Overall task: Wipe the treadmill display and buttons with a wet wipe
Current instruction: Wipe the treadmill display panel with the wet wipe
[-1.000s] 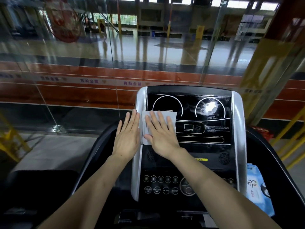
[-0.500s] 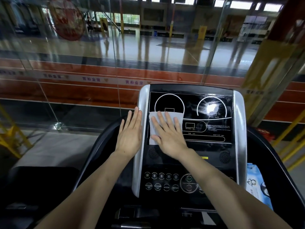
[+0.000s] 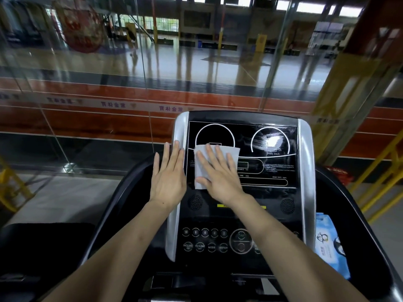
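A: Big picture first, the treadmill console (image 3: 239,214) fills the middle, silver rails either side, glass wall beyond it.

B: And its black display (image 3: 268,171)?

A: The right hand (image 3: 220,175) lies flat on the display's left part, fingers spread, pressing the wet wipe (image 3: 233,153) against it.

B: The other one?

A: The left hand (image 3: 169,177) is open too, palm down on the left silver rail (image 3: 174,227), gripping nothing.

B: Any containers?

A: A blue wet wipe pack (image 3: 327,243) sits in the right side pocket. Contents hidden. The buttons (image 3: 205,233) sit lower, untouched.

Wet wipe (image 3: 216,164) farther right, higher.
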Motion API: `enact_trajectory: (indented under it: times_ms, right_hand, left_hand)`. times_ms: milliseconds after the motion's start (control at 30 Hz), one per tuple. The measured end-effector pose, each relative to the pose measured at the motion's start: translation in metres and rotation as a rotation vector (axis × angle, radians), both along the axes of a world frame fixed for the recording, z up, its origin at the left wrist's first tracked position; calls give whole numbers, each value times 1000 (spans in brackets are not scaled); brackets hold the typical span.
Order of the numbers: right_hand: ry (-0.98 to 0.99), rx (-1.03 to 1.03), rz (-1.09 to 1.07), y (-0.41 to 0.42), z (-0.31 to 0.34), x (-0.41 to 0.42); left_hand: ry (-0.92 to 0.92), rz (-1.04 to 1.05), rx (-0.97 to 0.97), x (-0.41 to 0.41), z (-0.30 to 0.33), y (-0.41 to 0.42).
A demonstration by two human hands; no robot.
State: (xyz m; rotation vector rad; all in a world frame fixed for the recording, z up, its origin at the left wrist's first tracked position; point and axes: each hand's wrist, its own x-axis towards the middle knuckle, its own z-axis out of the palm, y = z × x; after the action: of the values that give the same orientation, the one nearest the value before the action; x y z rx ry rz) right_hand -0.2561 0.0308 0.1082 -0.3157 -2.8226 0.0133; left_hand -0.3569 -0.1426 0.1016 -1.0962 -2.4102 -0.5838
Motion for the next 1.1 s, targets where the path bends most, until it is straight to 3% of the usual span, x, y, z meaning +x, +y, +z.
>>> enact_trajectory:
  times_ms: [167,267,433,533,700,800,1000,1100]
  right_hand:
    - [47,-63,-172,77,-11,76]
    - [49,-60,-228,75,-15,80]
    - [24,73,-67,26,-7,19]
    - [15,122,-10,51,16,5]
    - [146,-29,-268,120,32,46]
    - [204,-110,-374,98,9,63]
    - [98,122,-10,74,26,7]
    - [114,143,-65,118,45,18]
  left_hand:
    - [41,-18,-30,9,0,15]
    - [39,-13,-43,13,1,17]
    - [64,12,-71,20,0,28]
    - [77,48,-55,25,4,40]
    - [66,43,-19,35,13,52]
    - [69,32,12,35,19,53]
    - [111,-28,19,20,22,64]
    - [118,-60,33,22,31,82]
